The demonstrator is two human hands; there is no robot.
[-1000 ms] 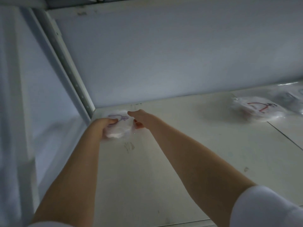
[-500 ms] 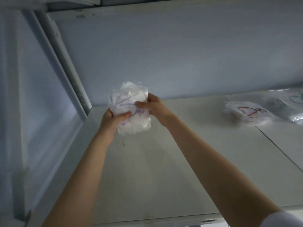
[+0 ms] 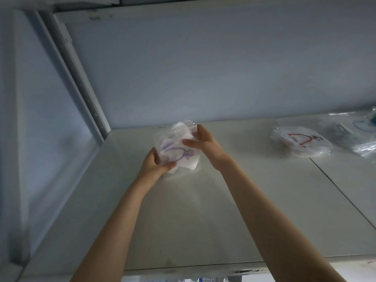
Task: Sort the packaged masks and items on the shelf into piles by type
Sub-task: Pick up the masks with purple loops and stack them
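A clear packet of white masks with purple ear loops (image 3: 179,153) is held a little above the white shelf (image 3: 223,210), near its back left corner. My left hand (image 3: 156,162) grips the packet's lower left edge. My right hand (image 3: 201,142) pinches its upper right side, thumb on the front. A second packet of white masks with red loops (image 3: 301,142) lies flat at the back right. Beyond it, more clear packets with blue markings (image 3: 354,135) lie at the right edge, partly cut off.
A grey back wall (image 3: 203,68) closes the shelf. A perforated metal upright (image 3: 81,78) stands at the back left corner beside a side panel. A seam (image 3: 341,192) divides the shelf board on the right. The shelf's front lip (image 3: 183,267) runs below my forearms.
Both hands lifted the purple-loop packet from the back left corner a second ago, and have since carried it to the right and slightly lower over the shelf.
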